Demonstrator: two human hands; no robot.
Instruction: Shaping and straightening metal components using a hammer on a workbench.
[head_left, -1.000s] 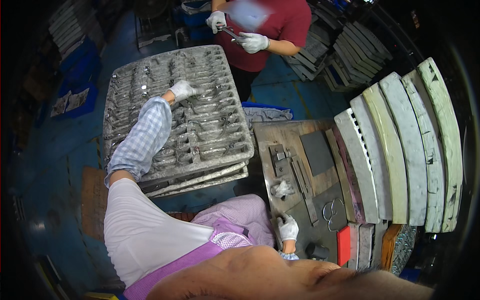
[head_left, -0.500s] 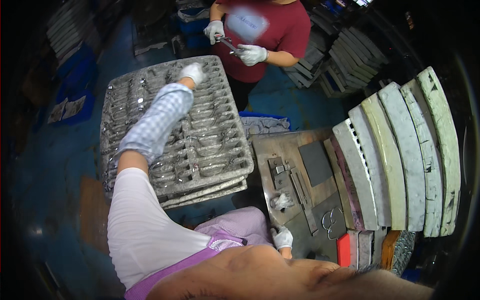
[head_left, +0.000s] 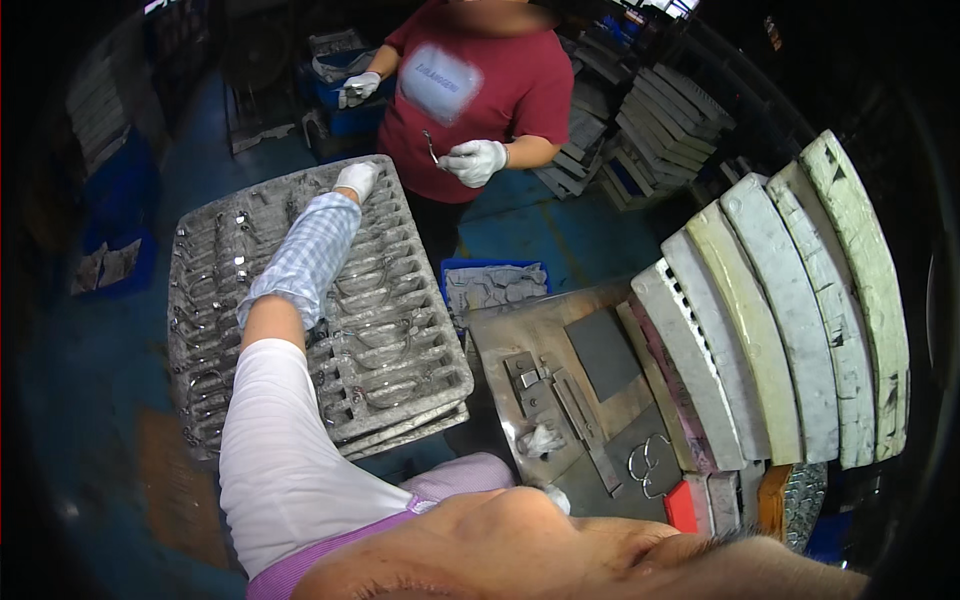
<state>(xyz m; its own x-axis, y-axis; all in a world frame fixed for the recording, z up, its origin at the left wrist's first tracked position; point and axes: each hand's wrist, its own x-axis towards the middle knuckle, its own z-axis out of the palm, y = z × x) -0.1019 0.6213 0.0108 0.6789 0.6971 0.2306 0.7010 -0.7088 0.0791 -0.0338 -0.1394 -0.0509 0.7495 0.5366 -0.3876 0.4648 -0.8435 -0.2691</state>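
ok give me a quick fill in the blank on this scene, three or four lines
1. The person's left hand, in a white ____, reaches to the far end of the grey tray.
2. The tray's slots hold rows of ____ frames.
3. The co-worker across the tray wears a ____ shirt.
4. The curved slabs stand on edge to the person's ____.

Missing words: glove; eyeglass; red; right

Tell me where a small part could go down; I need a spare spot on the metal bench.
The dark flat plate on the metal bench lies bare, and so does the bench strip left of the small blocks. The grey tray is packed with eyeglass frames, with the left hand at its far edge.
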